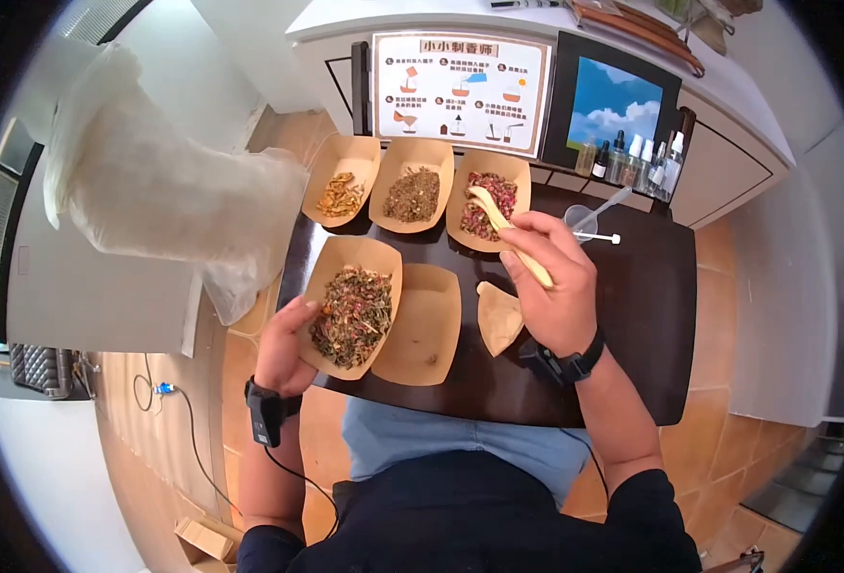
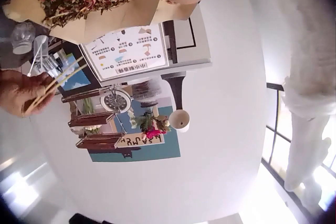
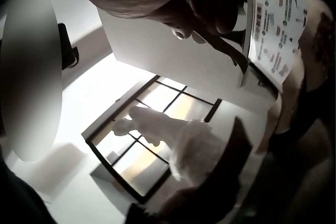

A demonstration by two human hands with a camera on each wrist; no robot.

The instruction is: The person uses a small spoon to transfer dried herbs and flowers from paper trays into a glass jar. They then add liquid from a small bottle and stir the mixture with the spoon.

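My left hand (image 1: 286, 349) grips the edge of a kraft paper tray (image 1: 350, 252), thumb at the rim. A mix of dried petals and herbs (image 1: 350, 315) fills it, seen close in the left wrist view too. The tray is tilted and overlaps another paper tray (image 1: 430, 310) with a few crumbs in it. My right hand (image 1: 558, 282) pinches light wooden tongs (image 1: 529, 256), whose two prongs show in the left wrist view. From the head, their tips overlap the dried rosebuds (image 1: 500, 194) in the back right tray (image 1: 457, 227).
Trays of yellowish pieces (image 1: 342, 195) and brown herbs (image 1: 412, 196) stand at the back left. A tan filter-like pouch (image 1: 500, 320) lies in front of me. Beyond are a clear cup (image 1: 581, 222), small bottles (image 1: 628, 162) and an instruction sheet (image 1: 460, 91). A plastic-wrapped object (image 1: 155, 162) is left.
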